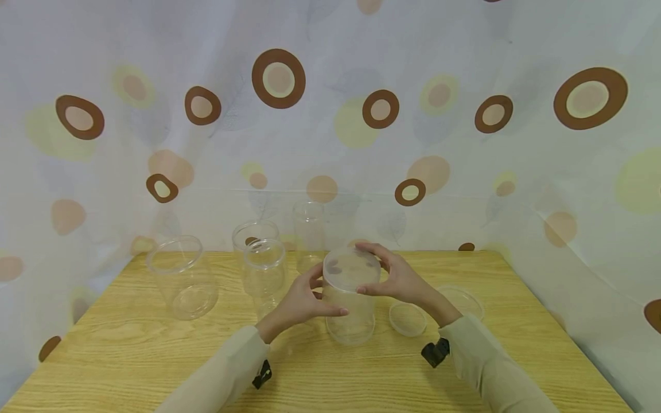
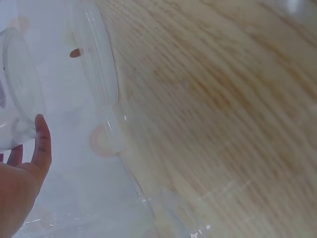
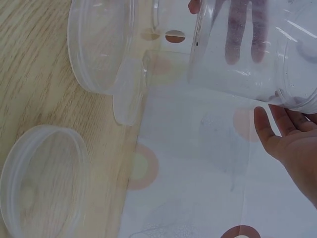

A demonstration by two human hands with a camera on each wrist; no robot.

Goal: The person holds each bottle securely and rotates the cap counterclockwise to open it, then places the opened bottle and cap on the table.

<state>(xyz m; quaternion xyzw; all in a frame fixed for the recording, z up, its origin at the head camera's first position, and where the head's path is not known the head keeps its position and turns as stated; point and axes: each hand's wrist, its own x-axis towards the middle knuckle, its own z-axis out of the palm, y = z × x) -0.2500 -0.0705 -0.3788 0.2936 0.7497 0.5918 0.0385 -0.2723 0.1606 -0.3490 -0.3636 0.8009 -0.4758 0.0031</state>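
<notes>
A clear cylindrical jar (image 1: 350,321) with a frosted lid (image 1: 352,269) on its top is held upright between both hands at the middle of the table. My left hand (image 1: 301,297) grips the jar's side, thumb in front and fingers behind. Around the lid's rim curl the thumb and fingers of my right hand (image 1: 401,279). In the right wrist view the jar (image 3: 233,74) shows left-hand fingers through its wall, while the right hand (image 3: 294,144) is at the lid end. The left wrist view catches only part of the jar (image 2: 15,94) and the left hand (image 2: 22,181).
Left of the held jar stand several open clear jars: a wide one (image 1: 183,281), a tall narrow one (image 1: 310,241) at the back, and others (image 1: 264,267) close together. A small round lid (image 1: 408,319) and a larger lid (image 1: 467,301) lie to the right on the wooden table (image 1: 320,378).
</notes>
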